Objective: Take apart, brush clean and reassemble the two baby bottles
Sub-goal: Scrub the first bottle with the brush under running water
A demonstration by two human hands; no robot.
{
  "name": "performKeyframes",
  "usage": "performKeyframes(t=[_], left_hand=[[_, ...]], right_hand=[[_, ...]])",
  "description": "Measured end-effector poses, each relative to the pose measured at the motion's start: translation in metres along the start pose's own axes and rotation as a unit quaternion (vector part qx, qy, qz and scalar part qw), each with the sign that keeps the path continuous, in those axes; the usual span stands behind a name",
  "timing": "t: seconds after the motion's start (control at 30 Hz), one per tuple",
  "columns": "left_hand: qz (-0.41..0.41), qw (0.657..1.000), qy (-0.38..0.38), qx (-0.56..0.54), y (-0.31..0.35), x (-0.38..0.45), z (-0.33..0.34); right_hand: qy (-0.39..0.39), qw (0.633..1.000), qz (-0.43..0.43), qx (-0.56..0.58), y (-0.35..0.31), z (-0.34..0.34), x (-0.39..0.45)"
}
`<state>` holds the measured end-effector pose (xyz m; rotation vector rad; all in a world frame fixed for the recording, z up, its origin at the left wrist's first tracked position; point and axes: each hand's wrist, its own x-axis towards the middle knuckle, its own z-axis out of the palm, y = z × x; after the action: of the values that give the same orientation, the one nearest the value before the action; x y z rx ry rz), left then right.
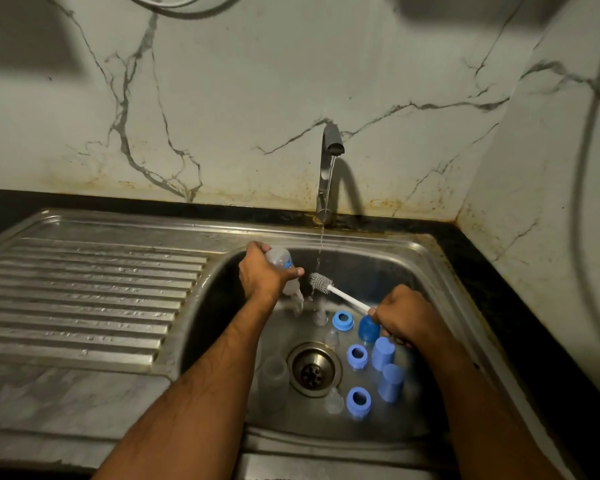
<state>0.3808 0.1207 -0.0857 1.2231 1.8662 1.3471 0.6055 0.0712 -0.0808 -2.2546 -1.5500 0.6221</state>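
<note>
I judge the take-apart step done: loose parts lie across the sink (pixel 426 271) floor at lower centre of the frame, and brushing is under way, with reassembly all left to do. My left hand (pixel 262 275) is curled round a clear bottle (pixel 280 260) at mid-frame, tilted with its mouth down, water running out of it. My right hand (pixel 400 315) has its grip closed on the white handle of the brush (pixel 321 281), whose grey bristle head sits just beside the bottle, under the thin stream from the tap (pixel 330 147). It is outside the bottle, not in it.

On the sink floor I count three blue rings (pixel 356 355), two blue caps (pixel 383 353), a darker blue piece near my right hand, clear teats (pixel 334 401) and a second clear bottle (pixel 273 375) left of the drain (pixel 313 370). The held bottle looks translucent with a blue mark; whether it is clean I cannot tell.
</note>
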Motion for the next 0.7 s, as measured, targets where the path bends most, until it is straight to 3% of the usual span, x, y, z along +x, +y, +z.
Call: performKeyframes(t=[0.43, 0.7], left_hand=[[0.063, 0.996, -0.028, -0.048, 0.016, -0.008, -0.011], [0.094, 0.994, 0.031, -0.049, 0.012, 0.035, -0.115]], right_hand=[[0.002, 1.0, 0.0, -0.002, -0.019, -0.001, -0.017], [-0.019, 0.993, -0.105, 0.052, -0.097, 0.02, -0.064]])
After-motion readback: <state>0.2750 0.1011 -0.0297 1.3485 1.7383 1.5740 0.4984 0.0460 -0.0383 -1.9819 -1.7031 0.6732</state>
